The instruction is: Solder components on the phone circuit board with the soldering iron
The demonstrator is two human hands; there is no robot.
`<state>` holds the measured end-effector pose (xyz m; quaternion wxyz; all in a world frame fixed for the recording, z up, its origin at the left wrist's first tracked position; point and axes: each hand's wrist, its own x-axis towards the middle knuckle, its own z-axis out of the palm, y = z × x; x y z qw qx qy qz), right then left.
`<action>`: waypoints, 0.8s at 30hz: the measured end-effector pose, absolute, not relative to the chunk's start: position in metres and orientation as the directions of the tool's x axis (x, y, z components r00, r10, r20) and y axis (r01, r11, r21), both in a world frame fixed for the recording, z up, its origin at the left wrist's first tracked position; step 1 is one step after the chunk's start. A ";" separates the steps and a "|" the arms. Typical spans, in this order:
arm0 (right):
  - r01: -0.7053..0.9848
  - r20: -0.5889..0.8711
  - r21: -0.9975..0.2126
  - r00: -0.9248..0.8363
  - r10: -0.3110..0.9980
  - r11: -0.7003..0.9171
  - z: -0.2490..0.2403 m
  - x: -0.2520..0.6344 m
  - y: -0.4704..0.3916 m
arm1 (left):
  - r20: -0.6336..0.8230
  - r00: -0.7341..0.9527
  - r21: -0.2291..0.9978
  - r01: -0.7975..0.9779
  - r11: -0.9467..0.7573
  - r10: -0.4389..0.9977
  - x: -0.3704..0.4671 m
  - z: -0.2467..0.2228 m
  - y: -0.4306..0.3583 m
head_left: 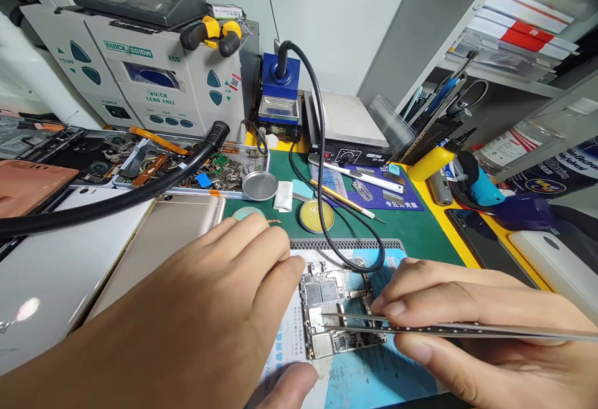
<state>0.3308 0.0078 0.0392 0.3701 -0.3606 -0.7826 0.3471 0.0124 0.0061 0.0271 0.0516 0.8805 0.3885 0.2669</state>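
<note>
Circuit board (322, 292) is lying on blue-and-white sheet (359, 378). Right of board, right hand (509, 365) is pinching tweezers (443, 330), tips overlying board. Left of board, left hand (224, 291) is curling, grip indiscernible.

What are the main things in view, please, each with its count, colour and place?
tweezers: one pair, silver, in the right hand
board: one, silver, under the tweezers' tips
printed pad: one, blue and white, beneath the board
mat: one, green, centre
paste tin: one, yellow inside, centre
QUICK station: one, grey, back left
thick hose: one, black, left side
pliers: one pair, yellow and black, on the station
shallow tray: one, pale, near the station
flat-topped device: one, silver and black, back centre
nozzle bottle: one, yellow, right
left hand: one, bare, left of the board
right hand: one, bare, right foreground
</note>
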 end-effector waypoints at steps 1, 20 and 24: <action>0.307 0.326 -0.812 -0.469 0.821 0.497 0.040 0.331 0.008 | 0.454 0.562 0.284 0.644 -0.710 0.691 0.012 0.024 0.007; 0.307 0.322 -0.813 -0.472 0.821 0.495 0.042 0.331 0.007 | 0.532 0.551 0.237 0.632 -0.738 0.643 0.010 0.012 0.009; 0.334 0.338 -0.797 -0.443 0.830 0.503 0.047 0.333 0.007 | 0.548 0.544 0.231 0.632 -0.740 0.636 0.008 0.009 0.008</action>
